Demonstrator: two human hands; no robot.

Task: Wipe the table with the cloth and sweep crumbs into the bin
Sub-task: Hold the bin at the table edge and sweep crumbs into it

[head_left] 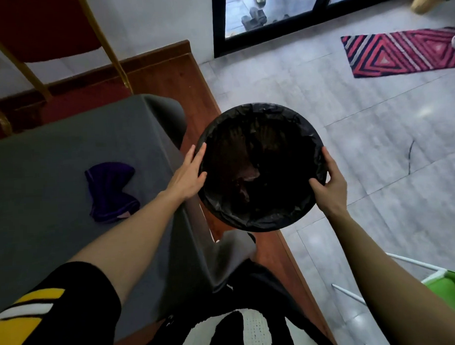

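I see both hands on the bin (261,168), a round tub lined with a crinkled black plastic bag whose edge folds over the rim. My left hand (189,175) lies flat against the rim at about nine o'clock of the circle, fingers straight and pressed along the outer wall, nothing curled. My right hand (331,180) grips the rim at about three o'clock, thumb hooked over the liner's edge and fingers wrapped down the outside. Inside the bin there is some brownish, crumpled rubbish (too dark to say what). The bin sits just off the table's (54,204) right edge, over a strip of reddish wooden floor (166,79). The table is covered in smooth grey fabric that drapes in soft folds at the corners. The cloth (111,192), dark purple and bunched into a lumpy heap, lies on the grey top at roughly nine o'clock from the bin, well apart from either hand.
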